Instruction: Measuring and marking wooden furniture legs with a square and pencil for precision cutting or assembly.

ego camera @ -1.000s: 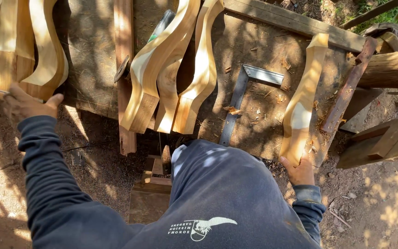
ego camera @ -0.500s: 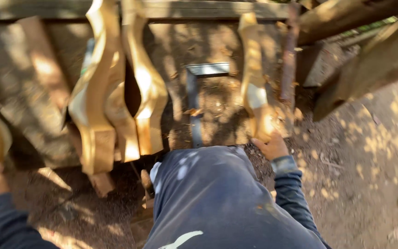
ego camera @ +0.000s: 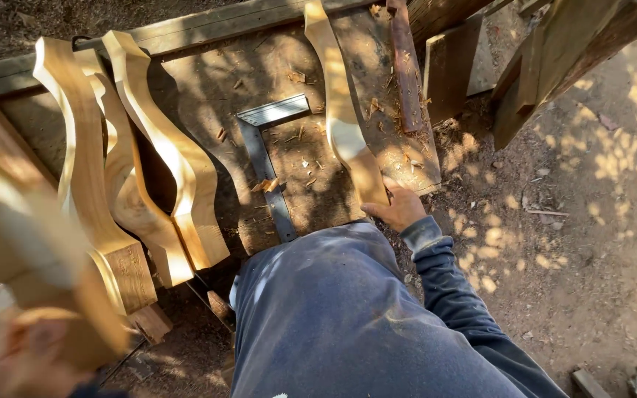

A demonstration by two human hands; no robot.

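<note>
Head view: the right hand (ego camera: 399, 208) rested on the near end of a carved, curved wooden leg (ego camera: 340, 118), fingers curled over its squared foot and pressed against it, apparently to steady the piece where it lay flat on the workbench (ego camera: 208, 81). The leg ran away from that hand toward the far edge of the bench.

Just to the left of the right hand, a metal framing square (ego camera: 263, 158) lay flat on the bench among wood chips, its long arm pointing back toward the person's knee (ego camera: 326, 309).

The left hand (ego camera: 16, 354) appeared at the lower left, heavily blurred; it seemed closed around another curved wooden piece (ego camera: 16, 243), but the exact grip could not be determined.

Between the two hands, three more carved legs (ego camera: 134, 184) leaned side by side, feet down toward the person, probably stacked there for easy reach.

Beyond the right hand, a rusty metal bar (ego camera: 405, 70) lay on a plank. No containers were visible; loose shavings lay directly on the bench and the dirt ground (ego camera: 591, 221)
</note>
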